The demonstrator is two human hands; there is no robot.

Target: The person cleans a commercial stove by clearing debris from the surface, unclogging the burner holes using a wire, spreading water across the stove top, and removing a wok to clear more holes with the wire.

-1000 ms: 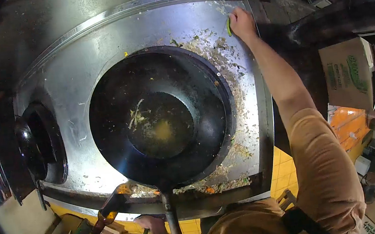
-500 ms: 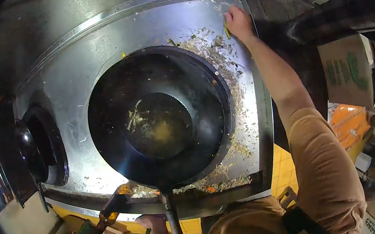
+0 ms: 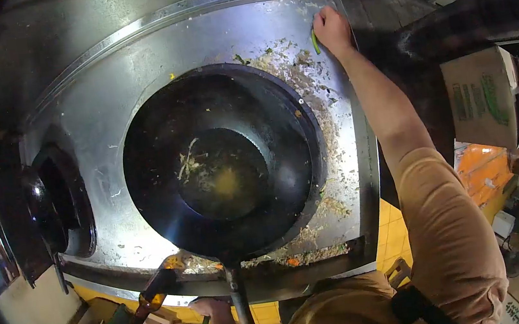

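My right hand is closed at the far right corner of the steel stove top. A narrow, curved green piece sticks out below its fingers; the rest of it is hidden in the grip. Toward the front edge, my left hand is beside the wok handle, its fingers mostly out of sight. The large black wok sits in the burner opening, with cloudy liquid and pale food shreds in its bottom. Food scraps litter the steel to its right.
A bottle with a yellow cap is by the front edge. Another dark pan stands at the left. More scraps lie along the front gutter. At the right are a cardboard box and an orange surface.
My right hand has shifted very slightly at the corner and stays closed on the green piece. The view has moved a little; the wok and scraps stay put.
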